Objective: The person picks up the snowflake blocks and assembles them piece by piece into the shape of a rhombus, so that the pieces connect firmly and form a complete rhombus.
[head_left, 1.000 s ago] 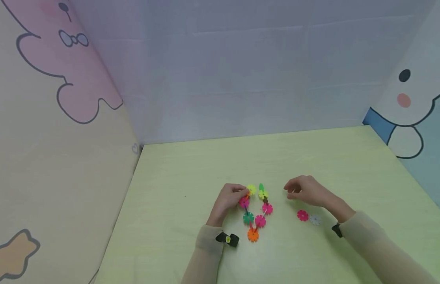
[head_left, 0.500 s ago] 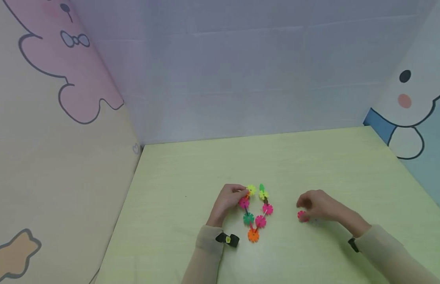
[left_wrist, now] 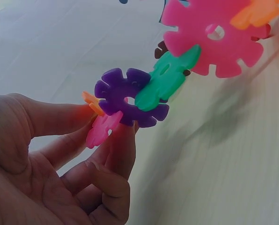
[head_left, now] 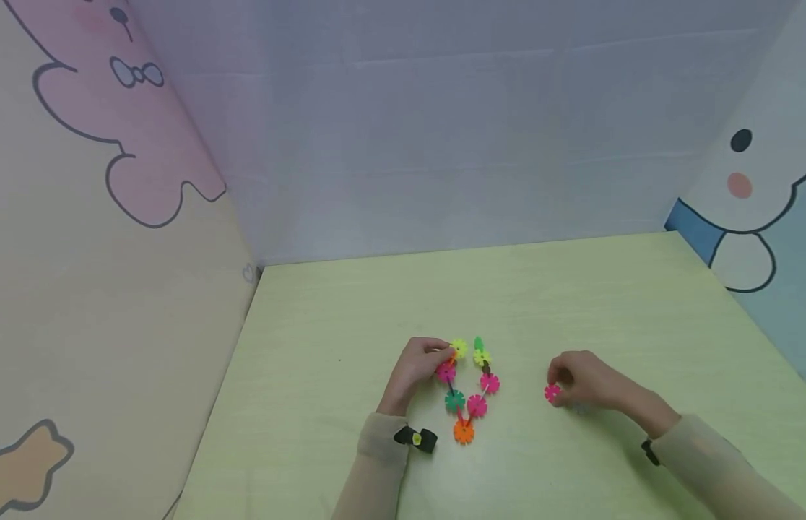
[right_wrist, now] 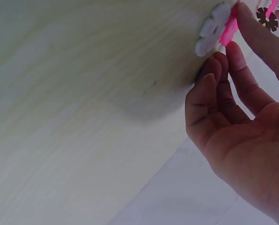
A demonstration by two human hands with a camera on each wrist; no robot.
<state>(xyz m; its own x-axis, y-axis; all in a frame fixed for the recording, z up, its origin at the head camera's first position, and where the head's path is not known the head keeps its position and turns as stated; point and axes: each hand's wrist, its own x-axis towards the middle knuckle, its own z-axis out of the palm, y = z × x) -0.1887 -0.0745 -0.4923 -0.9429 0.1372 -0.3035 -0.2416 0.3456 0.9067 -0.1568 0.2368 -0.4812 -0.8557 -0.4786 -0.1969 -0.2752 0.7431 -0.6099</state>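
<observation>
In the head view, a chain of slotted plastic snowflake discs (head_left: pixel 464 432) curves in an open loop on the table. My left hand (head_left: pixel 416 365) pinches its upper left part between thumb and fingers. Close up in the left wrist view, a purple disc (left_wrist: pixel 113 89) sits at the fingertips, joined to a green disc (left_wrist: pixel 167 77) and a large pink disc (left_wrist: pixel 191 30). To the right, my right hand (head_left: pixel 590 380) pinches a loose pink snowflake disc (head_left: pixel 552 393) by its edges. A white disc (right_wrist: pixel 212 30) lies just beside it, mostly hidden by the hand in the head view.
The pale green tabletop (head_left: pixel 351 303) extends around both hands. A lilac cloth backdrop (head_left: pixel 403 144) stands along its far edge, with cartoon-printed panels (head_left: pixel 156 339) at the sides. Each wrist wears a dark strap (head_left: pixel 416 438).
My right hand has moved right and toward me, down to the loose discs, and has taken hold of the pink one. The left hand and the chain have stayed in place.
</observation>
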